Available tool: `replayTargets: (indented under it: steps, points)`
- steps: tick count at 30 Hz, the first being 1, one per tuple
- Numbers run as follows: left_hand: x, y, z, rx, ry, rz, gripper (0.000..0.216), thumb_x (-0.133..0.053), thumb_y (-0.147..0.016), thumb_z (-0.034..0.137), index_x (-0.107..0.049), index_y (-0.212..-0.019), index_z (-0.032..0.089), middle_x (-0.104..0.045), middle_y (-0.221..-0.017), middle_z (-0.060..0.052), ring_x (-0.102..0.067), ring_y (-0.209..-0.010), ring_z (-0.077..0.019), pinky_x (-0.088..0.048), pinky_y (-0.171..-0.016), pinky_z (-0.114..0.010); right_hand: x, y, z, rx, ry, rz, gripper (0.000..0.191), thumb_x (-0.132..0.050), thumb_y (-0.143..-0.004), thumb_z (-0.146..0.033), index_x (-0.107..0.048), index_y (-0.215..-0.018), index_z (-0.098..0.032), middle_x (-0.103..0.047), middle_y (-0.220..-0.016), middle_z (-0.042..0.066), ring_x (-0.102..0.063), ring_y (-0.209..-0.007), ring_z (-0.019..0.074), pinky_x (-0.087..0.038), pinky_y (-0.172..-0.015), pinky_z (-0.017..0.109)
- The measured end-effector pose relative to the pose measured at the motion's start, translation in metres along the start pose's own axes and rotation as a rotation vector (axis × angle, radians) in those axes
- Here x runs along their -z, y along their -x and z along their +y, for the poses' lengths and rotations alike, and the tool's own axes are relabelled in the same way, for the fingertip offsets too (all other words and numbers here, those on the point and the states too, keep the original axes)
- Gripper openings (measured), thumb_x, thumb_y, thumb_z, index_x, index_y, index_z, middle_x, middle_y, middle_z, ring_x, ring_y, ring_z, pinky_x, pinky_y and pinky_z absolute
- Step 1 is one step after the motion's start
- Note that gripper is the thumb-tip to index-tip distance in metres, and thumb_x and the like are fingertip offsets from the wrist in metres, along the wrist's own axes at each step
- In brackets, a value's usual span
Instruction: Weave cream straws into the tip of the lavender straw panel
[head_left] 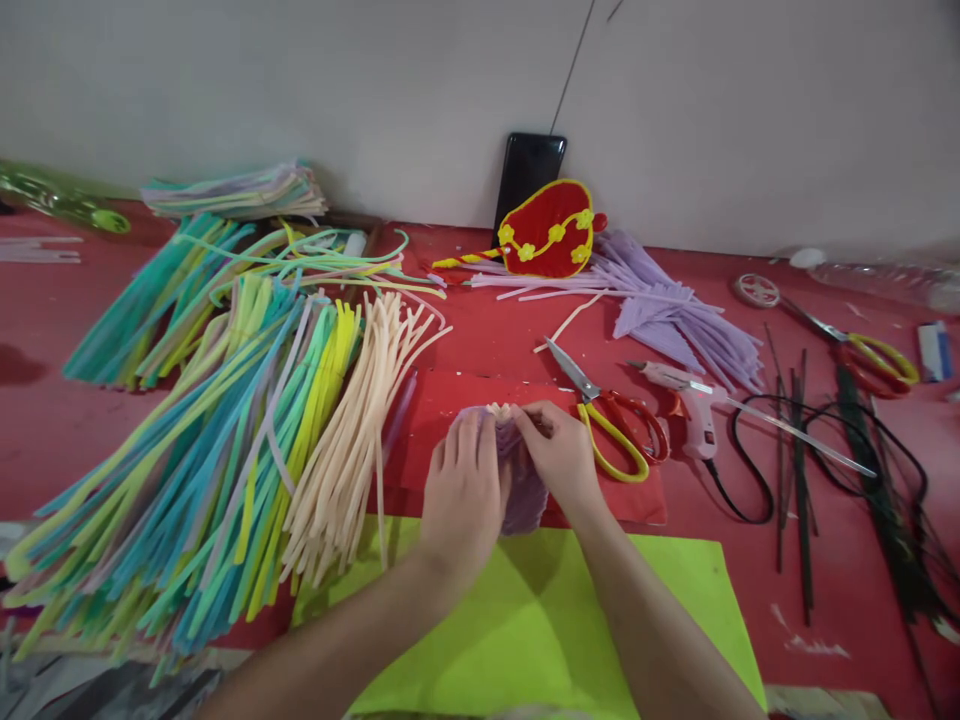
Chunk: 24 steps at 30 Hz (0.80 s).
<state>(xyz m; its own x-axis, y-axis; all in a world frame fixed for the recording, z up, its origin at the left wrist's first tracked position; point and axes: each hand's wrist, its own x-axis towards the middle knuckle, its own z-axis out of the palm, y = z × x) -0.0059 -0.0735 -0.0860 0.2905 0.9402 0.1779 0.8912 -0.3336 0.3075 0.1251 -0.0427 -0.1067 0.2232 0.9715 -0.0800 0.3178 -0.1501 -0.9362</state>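
Observation:
A lilac fuzzy piece (525, 505), seemingly made of pipe cleaners set side by side, is between my hands above the table. My left hand (463, 485) lies over its left side, fingers together and bent around it. At its top edge sits a small cream pipe-cleaner trim (499, 410). My right hand (559, 455) pinches at that edge with thumb and forefinger, close to the trim's right end. The fingertips partly hide what they grip. Scissors (600, 400) with red and yellow handles lie slightly open just beyond my right hand.
Bundles of coloured pipe cleaners (187, 470) and cream ones (360, 430) cover the left. A glue gun (694, 410) with its cord lies right. Lilac pipe cleaners (667, 310), a red fan-shaped ornament (551, 225) and a phone (529, 165) are behind. A lime sheet (540, 620) lies in front.

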Motion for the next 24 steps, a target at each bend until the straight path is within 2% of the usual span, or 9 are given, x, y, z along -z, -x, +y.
replayTargets:
  steps: [5, 10, 15, 24]
  points:
    - [-0.016, 0.011, 0.0, -0.06, -0.107, -0.066, 0.052, -0.043, -0.086, 0.019, -0.038, -0.137, 0.01, -0.049, -0.136, -0.019, -0.046, -0.126, -0.0302, -0.044, -0.098, -0.046, 0.001, -0.001, 0.001, -0.007, 0.053, -0.019, 0.034, -0.056, -0.08, -0.053, -0.058, -0.067, -0.021, -0.06, -0.054, 0.0, -0.052, -0.042, 0.0126, -0.04, -0.044, 0.026]
    - [-0.016, 0.011, 0.001, -0.061, -0.139, -0.096, 0.052, -0.042, -0.087, 0.021, -0.04, -0.138, 0.014, -0.051, -0.135, -0.016, -0.048, -0.124, -0.0291, -0.044, -0.099, -0.045, 0.001, -0.002, 0.001, -0.032, 0.092, -0.027, 0.034, -0.056, -0.081, -0.052, -0.055, -0.066, -0.022, -0.055, -0.047, -0.003, -0.046, -0.035, 0.0108, -0.037, -0.041, 0.025]
    - [-0.016, 0.01, 0.001, -0.056, -0.096, -0.122, 0.051, -0.04, -0.089, 0.023, -0.041, -0.138, 0.01, -0.048, -0.138, -0.019, -0.047, -0.125, -0.0318, -0.043, -0.099, -0.047, -0.001, -0.002, -0.001, -0.085, 0.09, -0.01, 0.032, -0.058, -0.08, -0.049, -0.053, -0.065, -0.021, -0.059, -0.052, -0.002, -0.045, -0.034, 0.0094, -0.036, -0.04, 0.024]
    - [-0.02, 0.012, 0.001, -0.048, -0.118, -0.134, 0.054, -0.038, -0.09, 0.025, -0.033, -0.143, 0.014, -0.041, -0.145, -0.015, -0.04, -0.132, -0.0294, -0.038, -0.105, -0.048, -0.005, -0.001, 0.001, -0.064, 0.129, 0.051, 0.03, -0.06, -0.079, -0.046, -0.053, -0.063, -0.021, -0.064, -0.06, 0.001, -0.058, -0.05, 0.014, -0.042, -0.048, 0.025]
